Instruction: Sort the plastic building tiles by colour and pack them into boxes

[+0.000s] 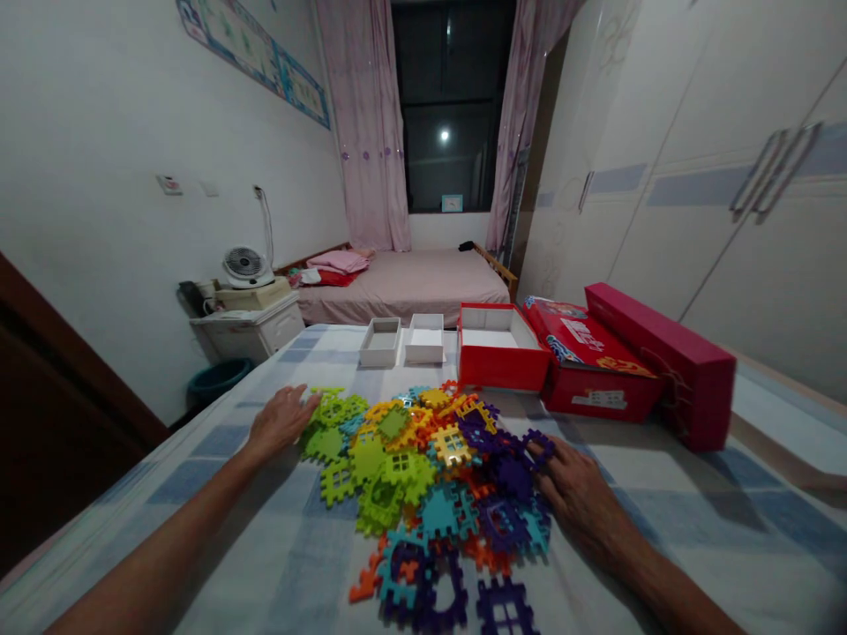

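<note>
We see the pieces (367, 459) on the cloth (278, 547) at lower centre of the frame, between the left hand (283, 419) and the right hand (574, 485). Behind them, from left to right, stand two small boxes (424, 354), two larger boxes (499, 368) and a long box (662, 353). The bed (423, 287) is farther behind.

Can't make out an actual word from where I'm standing, lol. The patterned red box (595, 363) has chunky white lettering (580, 332) on top, way too blurry to read, and the white label (594, 399) on its side is just mushy print. Wall poster (244, 53)? Illegible too. Same for the little card (452, 203) at the window.
</note>
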### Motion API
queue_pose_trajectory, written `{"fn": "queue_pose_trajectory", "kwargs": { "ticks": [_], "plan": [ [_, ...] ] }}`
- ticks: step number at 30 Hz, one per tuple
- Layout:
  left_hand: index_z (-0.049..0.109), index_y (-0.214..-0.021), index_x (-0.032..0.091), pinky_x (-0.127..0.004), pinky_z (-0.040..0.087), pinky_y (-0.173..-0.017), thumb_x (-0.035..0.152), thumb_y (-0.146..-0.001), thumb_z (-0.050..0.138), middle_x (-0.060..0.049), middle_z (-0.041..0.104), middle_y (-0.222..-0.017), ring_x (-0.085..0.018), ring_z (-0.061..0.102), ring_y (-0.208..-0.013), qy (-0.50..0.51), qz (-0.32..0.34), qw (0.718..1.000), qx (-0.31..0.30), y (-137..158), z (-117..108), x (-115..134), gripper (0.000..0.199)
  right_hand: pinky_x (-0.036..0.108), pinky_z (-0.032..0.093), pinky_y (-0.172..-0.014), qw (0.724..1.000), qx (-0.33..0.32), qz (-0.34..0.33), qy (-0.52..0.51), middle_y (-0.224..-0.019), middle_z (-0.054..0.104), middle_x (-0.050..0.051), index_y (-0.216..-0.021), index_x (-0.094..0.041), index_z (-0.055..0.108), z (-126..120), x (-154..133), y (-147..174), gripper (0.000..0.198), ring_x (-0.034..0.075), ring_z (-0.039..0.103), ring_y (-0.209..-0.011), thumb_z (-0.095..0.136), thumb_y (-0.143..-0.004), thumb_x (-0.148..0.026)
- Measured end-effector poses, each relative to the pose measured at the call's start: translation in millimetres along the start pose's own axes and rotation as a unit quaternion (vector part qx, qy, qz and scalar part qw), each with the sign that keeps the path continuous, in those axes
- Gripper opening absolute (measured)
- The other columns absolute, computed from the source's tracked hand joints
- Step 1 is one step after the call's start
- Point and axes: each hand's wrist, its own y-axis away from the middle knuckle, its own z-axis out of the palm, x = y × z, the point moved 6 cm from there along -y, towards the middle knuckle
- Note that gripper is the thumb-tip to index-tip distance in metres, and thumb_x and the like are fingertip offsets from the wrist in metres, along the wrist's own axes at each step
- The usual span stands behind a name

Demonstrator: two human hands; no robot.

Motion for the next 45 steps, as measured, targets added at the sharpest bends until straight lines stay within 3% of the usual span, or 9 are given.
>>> {"fn": "queue_pose_trajectory", "kwargs": {
  "ticks": [4,9,16,25,30,34,38,42,45],
  "plan": [
    [0.062,-0.109,0.014,-0.049,0.032,-0.106,0.056,-0.074,0.044,-0.016,0.061,-0.124,-0.033,0.048,-0.124,0.038,-0.032,0.998,-0.028,8.7,12.9,-20.4,0.057,0.042,0.048,-0.09,1.0,0.009,0.005,0.011,-0.118,0.062,0.013,-0.114,-0.017,0.063,1.4,3.4,0.2,0.035,0.025,0.058,-0.109,0.039,-0.088,-0.022],
    [0.062,-0.113,0.015,-0.038,0.034,-0.107,0.058,-0.071,0.05,-0.014,0.058,-0.129,-0.027,0.051,-0.123,0.137,-0.023,0.99,-0.041,18.7,39.0,15.8,0.061,0.043,0.047,-0.091,1.0,-0.004,0.006,0.013,-0.116,0.062,0.014,-0.113,-0.015,0.063,1.1,1.5,-0.7,0.035,0.025,0.058,-0.108,0.038,-0.089,-0.022],
    [0.063,-0.11,0.01,-0.039,0.045,-0.095,0.059,-0.066,0.06,-0.018,0.065,-0.117,-0.028,0.061,-0.108,0.248,-0.079,0.965,-0.035,24.6,45.6,45.7,0.065,0.044,0.044,-0.095,1.0,-0.004,0.022,-0.009,-0.12,0.06,0.013,-0.115,-0.015,0.061,3.1,2.8,1.7,0.035,0.024,0.054,-0.113,0.037,-0.091,-0.023],
    [0.066,-0.104,0.011,-0.037,0.046,-0.092,0.051,-0.068,0.063,-0.013,0.068,-0.114,-0.025,0.062,-0.104,0.335,-0.067,0.936,-0.084,25.2,66.5,98.9,0.055,0.042,0.044,-0.095,1.0,0.011,0.019,-0.008,-0.119,0.06,0.013,-0.113,-0.016,0.062,1.6,0.5,2.4,0.035,0.023,0.054,-0.113,0.036,-0.09,-0.021],
    [0.065,-0.109,0.014,-0.037,0.044,-0.095,0.048,-0.074,0.059,-0.008,0.068,-0.114,-0.024,0.06,-0.107,0.358,-0.016,0.926,-0.116,36.6,59.8,146.6,0.05,0.043,0.045,-0.094,1.0,0.015,0.006,0.008,-0.118,0.06,0.013,-0.113,-0.016,0.063,1.9,0.3,2.4,0.035,0.024,0.055,-0.11,0.037,-0.089,-0.021],
    [0.056,-0.127,0.022,-0.039,0.031,-0.109,0.049,-0.082,0.052,-0.006,0.052,-0.138,-0.024,0.045,-0.128,0.311,0.164,0.915,-0.197,65.4,47.3,186.8,0.052,0.043,0.044,-0.096,1.0,0.007,0.006,0.019,-0.119,0.06,0.015,-0.114,-0.012,0.062,3.1,1.7,2.9,0.036,0.025,0.053,-0.114,0.036,-0.09,-0.02],
    [0.038,-0.14,0.03,-0.045,0.019,-0.115,0.059,-0.077,0.057,-0.003,0.025,-0.154,-0.027,0.022,-0.141,0.179,0.244,0.934,-0.192,95.5,34.6,150.8,0.072,0.041,0.043,-0.097,1.0,0.0,-0.006,0.025,-0.118,0.06,0.013,-0.113,-0.015,0.063,1.2,-2.5,3.5,0.035,0.023,0.053,-0.113,0.036,-0.09,-0.018],
    [0.02,-0.147,0.031,-0.051,0.027,-0.11,0.073,-0.061,0.06,-0.008,0.019,-0.155,-0.035,0.025,-0.139,0.07,0.232,0.955,-0.172,123.4,28.7,71.1,0.104,0.04,0.044,-0.094,1.0,0.0,0.002,0.014,-0.117,0.06,0.012,-0.118,-0.016,0.06,-0.6,-4.0,3.6,0.035,0.023,0.054,-0.11,0.038,-0.09,-0.019],
    [0.016,-0.147,0.035,-0.058,0.026,-0.108,0.073,-0.046,0.07,-0.01,0.015,-0.156,-0.041,0.026,-0.137,-0.019,0.259,0.952,-0.163,146.3,30.2,39.1,0.121,0.04,0.044,-0.093,1.0,-0.004,-0.004,0.007,-0.116,0.061,0.011,-0.118,-0.017,0.06,-0.3,-4.5,3.3,0.036,0.022,0.054,-0.11,0.037,-0.091,-0.018]
  ]
}}
